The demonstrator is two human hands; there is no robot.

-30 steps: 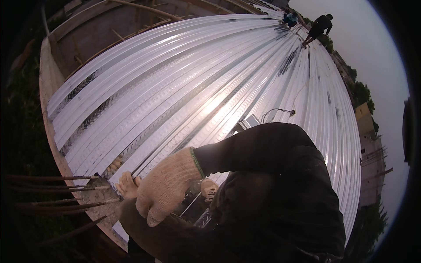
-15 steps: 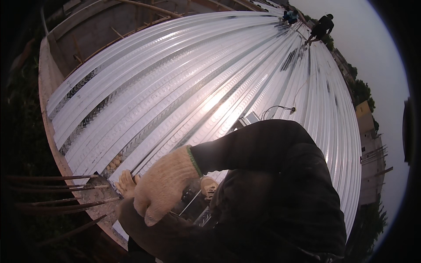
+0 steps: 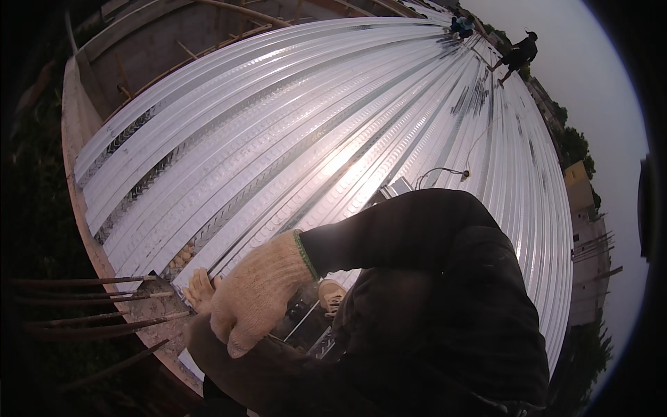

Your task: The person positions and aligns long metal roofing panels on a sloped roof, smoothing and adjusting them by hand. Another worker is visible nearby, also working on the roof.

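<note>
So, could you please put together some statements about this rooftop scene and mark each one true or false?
1. The right hand wears a beige knit glove. True.
2. The ribbed metal sheets are matte black. False: the ribbed metal sheets are shiny and silvery.
3. Brown rebar rods stick out at the left of the picture. True.
4. Nobody else is in view. False: a person crouching and a person on their feet are at the far end.
5. A dark cable lies on the sheets, beyond the black sleeve. True.
6. The lace-up shoe is black. False: the lace-up shoe is pale beige.
</note>
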